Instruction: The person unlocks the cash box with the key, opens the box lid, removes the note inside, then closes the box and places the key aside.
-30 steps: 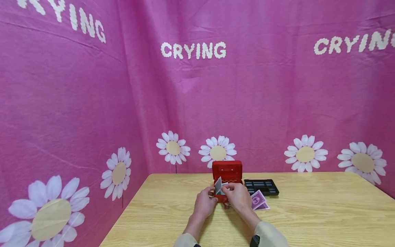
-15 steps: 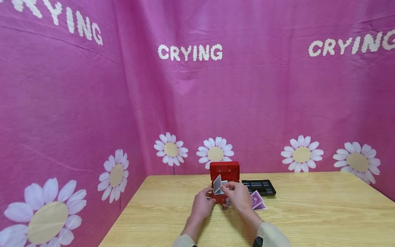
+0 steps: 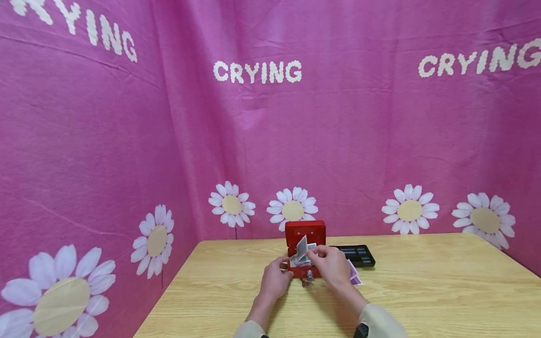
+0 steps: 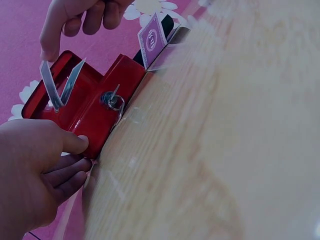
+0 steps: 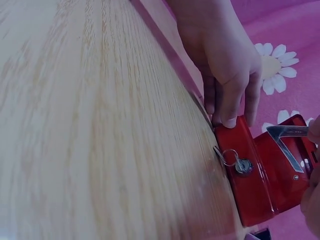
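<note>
A small red cash box (image 3: pixel 300 271) stands on the table with its lid raised at the back. Keys on a ring (image 4: pixel 116 103) hang from the lock in its front. My left hand (image 3: pixel 275 280) holds the box by its left side, thumb on the front corner. Above the open box, my right hand (image 3: pixel 333 266) pinches a folded banknote (image 3: pixel 302 249) between thumb and fingertips. In the left wrist view the note spreads into a V shape. Some pale paper shows behind the note in the head view; its kind is unclear.
A black compartment tray (image 3: pixel 361 256) lies to the right of the box. Purple banknotes (image 3: pixel 356 280) lie in front of it, partly behind my right hand. Pink cloth with white daisies (image 3: pixel 409 210) hangs behind and left of the wooden table (image 3: pixel 427 281).
My right hand has raised the folded banknote slightly and moved a little right relative to the box. The lock and keys show more now. My left hand stays on the box.
</note>
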A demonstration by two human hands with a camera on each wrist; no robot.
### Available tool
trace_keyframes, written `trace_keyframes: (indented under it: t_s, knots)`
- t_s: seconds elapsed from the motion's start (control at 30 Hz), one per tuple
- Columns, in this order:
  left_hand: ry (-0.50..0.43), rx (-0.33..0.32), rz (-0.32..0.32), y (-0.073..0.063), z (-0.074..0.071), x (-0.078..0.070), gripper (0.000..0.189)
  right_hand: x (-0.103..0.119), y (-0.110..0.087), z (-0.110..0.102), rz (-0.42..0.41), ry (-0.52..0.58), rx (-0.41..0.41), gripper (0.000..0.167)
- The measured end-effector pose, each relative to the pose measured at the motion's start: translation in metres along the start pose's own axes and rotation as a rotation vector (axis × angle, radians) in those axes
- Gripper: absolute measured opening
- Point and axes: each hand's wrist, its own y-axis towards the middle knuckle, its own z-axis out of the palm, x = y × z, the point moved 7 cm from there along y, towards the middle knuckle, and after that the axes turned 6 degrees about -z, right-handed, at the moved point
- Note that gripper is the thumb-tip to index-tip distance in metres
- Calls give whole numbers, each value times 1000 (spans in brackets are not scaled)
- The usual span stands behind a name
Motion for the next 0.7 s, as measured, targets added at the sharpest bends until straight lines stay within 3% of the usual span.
trace_keyframes:
  t_s: [0.47,0.7]
  knots:
    - [13,-13,18,0,-1,-2,38,-4,-1,-20,-35,-12,-29,13]
    - [20,-10,4,-1,-1,-2,38,-2,-5,-28,-11,54,-50,14]
